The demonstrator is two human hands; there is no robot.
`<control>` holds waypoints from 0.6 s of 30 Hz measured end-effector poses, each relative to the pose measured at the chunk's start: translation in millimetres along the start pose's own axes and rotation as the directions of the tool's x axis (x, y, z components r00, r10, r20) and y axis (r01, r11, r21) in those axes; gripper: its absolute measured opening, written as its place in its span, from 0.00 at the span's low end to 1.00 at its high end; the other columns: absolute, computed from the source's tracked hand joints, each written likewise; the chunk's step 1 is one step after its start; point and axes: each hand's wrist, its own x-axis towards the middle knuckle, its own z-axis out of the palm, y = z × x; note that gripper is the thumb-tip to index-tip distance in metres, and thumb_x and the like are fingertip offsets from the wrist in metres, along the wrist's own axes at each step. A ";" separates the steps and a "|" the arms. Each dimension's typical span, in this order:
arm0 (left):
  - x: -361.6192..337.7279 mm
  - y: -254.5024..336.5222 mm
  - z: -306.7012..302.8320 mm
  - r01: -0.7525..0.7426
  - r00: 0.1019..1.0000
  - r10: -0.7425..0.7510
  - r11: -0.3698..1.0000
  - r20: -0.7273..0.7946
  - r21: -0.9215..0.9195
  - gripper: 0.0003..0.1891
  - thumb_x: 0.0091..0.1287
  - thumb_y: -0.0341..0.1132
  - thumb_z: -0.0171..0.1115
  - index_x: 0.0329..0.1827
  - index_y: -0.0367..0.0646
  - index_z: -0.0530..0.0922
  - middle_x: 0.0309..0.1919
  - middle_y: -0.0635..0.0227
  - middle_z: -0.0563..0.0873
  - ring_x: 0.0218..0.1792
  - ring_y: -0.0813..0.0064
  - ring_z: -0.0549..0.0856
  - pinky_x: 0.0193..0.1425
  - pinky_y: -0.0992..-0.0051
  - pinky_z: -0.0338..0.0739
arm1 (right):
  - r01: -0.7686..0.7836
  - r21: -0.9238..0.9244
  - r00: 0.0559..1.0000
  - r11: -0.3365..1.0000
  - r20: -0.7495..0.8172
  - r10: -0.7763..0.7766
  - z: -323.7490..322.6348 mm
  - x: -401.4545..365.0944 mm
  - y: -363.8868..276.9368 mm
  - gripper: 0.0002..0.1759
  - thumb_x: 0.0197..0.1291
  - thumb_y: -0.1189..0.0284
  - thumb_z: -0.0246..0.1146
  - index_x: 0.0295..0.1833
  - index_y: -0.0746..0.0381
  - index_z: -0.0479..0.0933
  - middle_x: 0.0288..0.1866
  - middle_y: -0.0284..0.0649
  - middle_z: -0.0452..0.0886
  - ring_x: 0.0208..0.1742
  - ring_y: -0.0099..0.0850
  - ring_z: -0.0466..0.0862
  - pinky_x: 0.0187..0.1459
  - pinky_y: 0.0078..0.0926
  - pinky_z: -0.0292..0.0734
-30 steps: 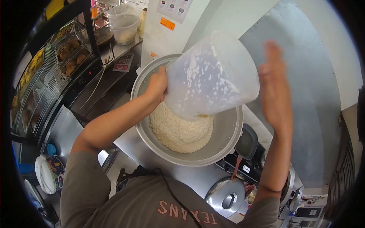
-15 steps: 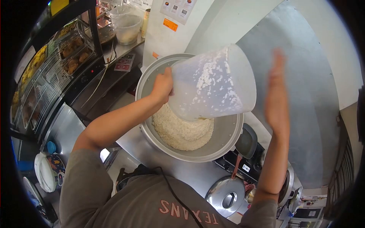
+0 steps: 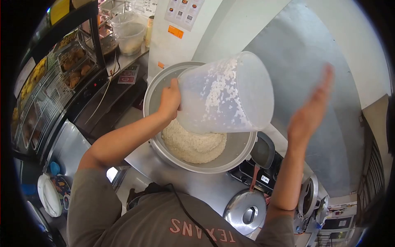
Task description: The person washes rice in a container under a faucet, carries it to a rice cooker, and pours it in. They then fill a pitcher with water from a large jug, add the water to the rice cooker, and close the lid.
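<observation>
My left hand [image 3: 170,100] grips the rim of a translucent plastic tub [image 3: 197,96], tipped on its side over a large metal pot [image 3: 251,152]. White rice grains cling to the tub's inner wall, and its base faces right. Below its mouth, a mound of rice [image 3: 193,144] lies in the pot; part of the pot is hidden behind the tub. Held up to the right of the tub's base and apart from it is my right hand [image 3: 308,117], flat with fingers stretched and slightly blurred, holding nothing.
A metal lid [image 3: 245,212] lies on the steel counter [image 3: 189,185] beside a black stove [image 3: 265,179] with a dark pan [image 3: 262,152]. At the left stands a glass food display case [image 3: 53,78]. Another plastic tub [image 3: 129,39] sits at the back. A grey metal panel [image 3: 312,53] rises at right.
My right hand has swung outward to the right, away from the tub. The tub, still in my left hand, stays tipped over the pot. The whole view has shifted slightly.
</observation>
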 end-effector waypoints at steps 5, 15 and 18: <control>-8.9 -6.9 -6.1 -0.004 1.000 0.004 1.000 0.017 0.004 0.28 0.77 0.50 0.43 0.23 0.36 0.73 0.11 0.65 0.70 0.10 0.72 0.69 0.13 0.68 0.64 | 0.121 -0.162 0.988 0.979 -0.071 -0.134 11.4 -17.3 -16.7 0.42 0.77 0.50 0.49 0.81 0.70 0.52 0.85 0.58 0.47 0.86 0.51 0.47 0.82 0.44 0.42; -26.1 6.0 7.8 -0.022 0.999 0.019 0.997 0.037 0.074 0.25 0.76 0.46 0.46 0.28 0.31 0.75 0.18 0.59 0.77 0.15 0.68 0.78 0.18 0.65 0.77 | 0.471 -0.676 0.861 0.566 0.214 -0.461 31.5 -12.1 -63.2 0.44 0.65 0.44 0.61 0.76 0.64 0.67 0.79 0.47 0.66 0.82 0.48 0.58 0.79 0.59 0.50; -16.6 -7.7 1.3 -0.008 1.000 0.006 0.997 0.028 0.072 0.25 0.76 0.45 0.46 0.28 0.31 0.75 0.18 0.59 0.77 0.16 0.68 0.79 0.19 0.65 0.78 | 0.615 -0.569 0.463 0.546 -0.299 -0.834 15.2 -8.5 -73.4 0.42 0.67 0.43 0.58 0.76 0.61 0.68 0.81 0.40 0.64 0.83 0.44 0.58 0.81 0.54 0.48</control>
